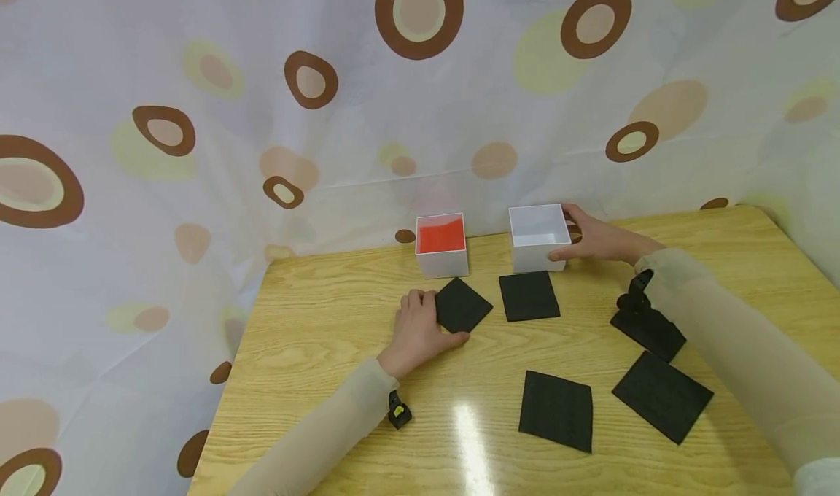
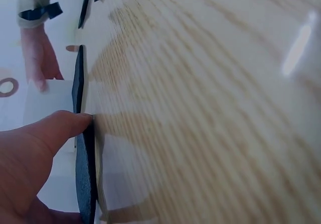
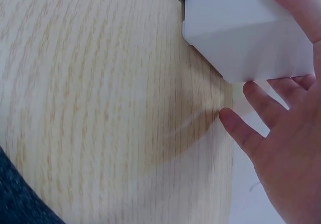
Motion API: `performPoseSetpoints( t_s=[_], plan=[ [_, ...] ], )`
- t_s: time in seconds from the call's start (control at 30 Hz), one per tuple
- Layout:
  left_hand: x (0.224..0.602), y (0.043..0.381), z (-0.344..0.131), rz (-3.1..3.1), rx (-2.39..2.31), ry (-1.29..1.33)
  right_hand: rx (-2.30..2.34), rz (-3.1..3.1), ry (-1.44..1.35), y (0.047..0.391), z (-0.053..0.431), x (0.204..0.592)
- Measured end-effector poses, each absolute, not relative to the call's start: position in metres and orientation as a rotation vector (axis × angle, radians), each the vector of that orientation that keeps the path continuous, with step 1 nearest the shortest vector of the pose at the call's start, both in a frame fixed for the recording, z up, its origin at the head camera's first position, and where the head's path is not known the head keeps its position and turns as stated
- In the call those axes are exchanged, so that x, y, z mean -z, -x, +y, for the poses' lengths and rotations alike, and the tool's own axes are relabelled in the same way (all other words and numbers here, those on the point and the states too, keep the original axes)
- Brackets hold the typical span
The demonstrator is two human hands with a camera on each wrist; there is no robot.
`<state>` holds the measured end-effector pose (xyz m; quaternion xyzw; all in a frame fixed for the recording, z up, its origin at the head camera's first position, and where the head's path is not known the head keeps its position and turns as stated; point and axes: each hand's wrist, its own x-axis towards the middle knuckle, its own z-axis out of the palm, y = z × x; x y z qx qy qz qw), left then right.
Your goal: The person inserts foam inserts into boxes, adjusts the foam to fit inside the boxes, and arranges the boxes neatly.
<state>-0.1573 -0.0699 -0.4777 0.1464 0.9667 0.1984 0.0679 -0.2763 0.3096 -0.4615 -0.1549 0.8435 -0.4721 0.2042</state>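
My left hand [image 1: 418, 335] spans a thin black square [image 1: 464, 306], thumb at its near corner and fingers along its far left edge. In the left wrist view the thumb tip meets the edge of this black square [image 2: 86, 169], which stays close to the tabletop. At the right side of an open white box [image 1: 538, 258], my right hand [image 1: 600, 241] has its thumb on the front wall and fingers round toward the back. The right wrist view shows fingertips touching this white box [image 3: 235, 33]. Just in front of it lies another black square [image 1: 529, 297].
A second white box [image 1: 443, 265] holding a red sheet [image 1: 442, 237] stands left of the gripped one. Further black squares lie at the front [image 1: 556, 411], at the right [image 1: 663, 396] and partly under the right wrist [image 1: 650, 333]. A patterned curtain [image 1: 354, 211] hangs behind the wooden table [image 1: 315, 350].
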Motion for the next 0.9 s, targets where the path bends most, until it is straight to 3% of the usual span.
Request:
performPoseSetpoints(
  t_s=[0.9],
  plan=[
    [0.4724, 0.1569, -0.0787, 2.816, -0.657, -0.651, 1.303, 2.359, 0.439, 0.2789, 0.3094, 0.4617]
  ],
)
